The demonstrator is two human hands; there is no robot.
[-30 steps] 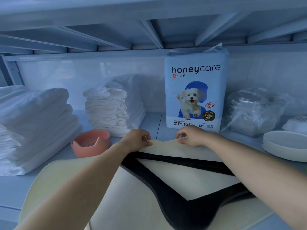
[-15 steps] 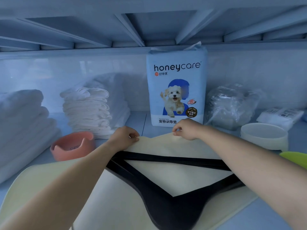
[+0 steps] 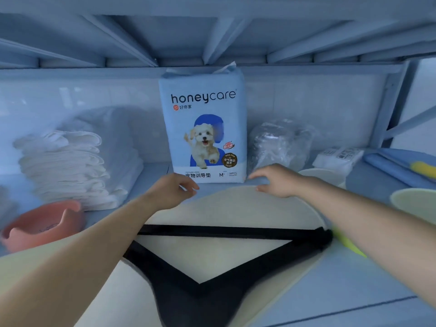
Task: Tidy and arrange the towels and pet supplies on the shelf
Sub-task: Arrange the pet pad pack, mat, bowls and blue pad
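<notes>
The mat (image 3: pixel 236 208) lay folded at the front of the shelf (image 3: pixel 354 279), flat and fairly neat (its black edge made a V). Both hands were at its far edge. The left hand (image 3: pixel 172 188) was loose and held nothing. The right hand (image 3: pixel 277 179) had its fingers spread and held nothing too. Behind them the pad pack (image 3: pixel 203 128) stood up straight. Towels (image 3: pixel 68 166) sat stacked on the left, near a pink bowl (image 3: pixel 42 226). I think the mat was done. The bag (image 3: pixel 280 140) and pale bowl (image 3: pixel 415 201) on the right looked unsorted.
</notes>
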